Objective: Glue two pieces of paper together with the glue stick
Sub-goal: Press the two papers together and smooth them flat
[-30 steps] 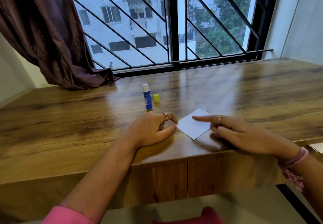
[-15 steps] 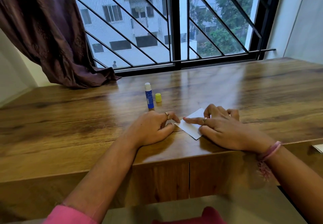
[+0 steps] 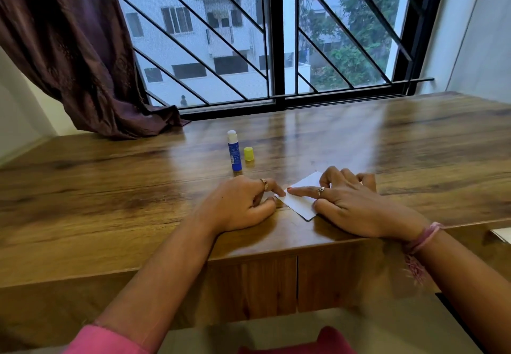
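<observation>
Near the front edge of a wooden desk (image 3: 110, 201), white paper (image 3: 300, 200) is lying flat. The right hand (image 3: 356, 204) is pressing it with straight fingers; the left hand (image 3: 243, 204), fingers loosely curled and holding nothing, is touching its left corner. Behind, an uncapped blue glue stick (image 3: 234, 151) is standing upright beside its yellow cap (image 3: 249, 153).

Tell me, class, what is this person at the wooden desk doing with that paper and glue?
A person is pressing white paper flat on the wooden desk. The right hand lies on it with its index finger stretched across, while the left hand touches the paper's left corner. The blue glue stick stands uncapped behind the hands, its yellow cap beside it, neither being touched.
</observation>
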The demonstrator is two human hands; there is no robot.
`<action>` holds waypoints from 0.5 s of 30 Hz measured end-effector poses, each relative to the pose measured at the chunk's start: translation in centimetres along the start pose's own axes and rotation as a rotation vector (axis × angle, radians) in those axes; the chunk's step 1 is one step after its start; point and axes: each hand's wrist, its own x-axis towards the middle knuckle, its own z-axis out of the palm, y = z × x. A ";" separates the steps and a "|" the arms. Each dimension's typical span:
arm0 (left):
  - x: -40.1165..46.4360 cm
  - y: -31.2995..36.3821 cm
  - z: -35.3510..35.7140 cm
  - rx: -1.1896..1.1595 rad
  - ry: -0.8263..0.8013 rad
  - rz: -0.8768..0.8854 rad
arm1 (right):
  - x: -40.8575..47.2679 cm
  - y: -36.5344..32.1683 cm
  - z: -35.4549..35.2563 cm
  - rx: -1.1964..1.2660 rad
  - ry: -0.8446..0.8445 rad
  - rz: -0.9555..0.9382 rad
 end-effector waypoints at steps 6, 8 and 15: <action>-0.1 0.3 0.1 -0.018 -0.004 -0.042 | 0.3 0.0 -0.1 0.039 -0.029 0.088; -0.1 0.2 0.1 -0.013 -0.011 -0.055 | 0.3 0.0 -0.3 0.044 -0.032 0.111; -0.1 0.3 0.0 -0.030 -0.012 -0.067 | 0.9 0.9 0.0 -0.026 -0.014 0.208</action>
